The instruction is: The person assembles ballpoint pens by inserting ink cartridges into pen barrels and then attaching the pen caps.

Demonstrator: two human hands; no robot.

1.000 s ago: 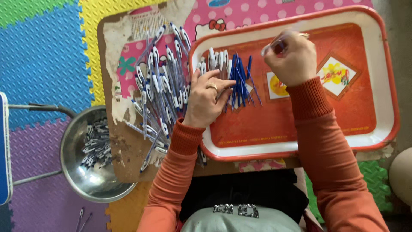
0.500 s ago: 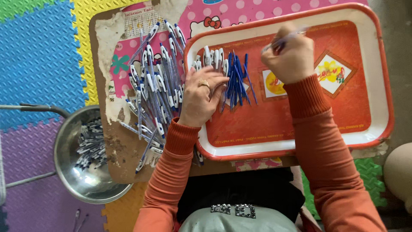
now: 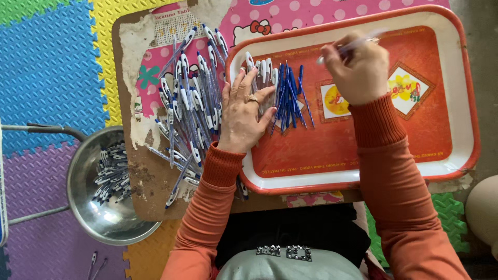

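Left hand [image 3: 243,111] has shifted left, now flat with fingers spread over white-capped pens at the orange tray [image 3: 342,166] edge. Right hand [image 3: 358,72]: fingers gripping one pen [image 3: 358,42] above blue refills [image 3: 289,96].

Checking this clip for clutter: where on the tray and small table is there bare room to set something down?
Free: the orange tray floor right of the right hand, and its lower strip below the blue refills. Crowded: the table's left side under the pen pile, and the tray's upper left corner under the left hand.
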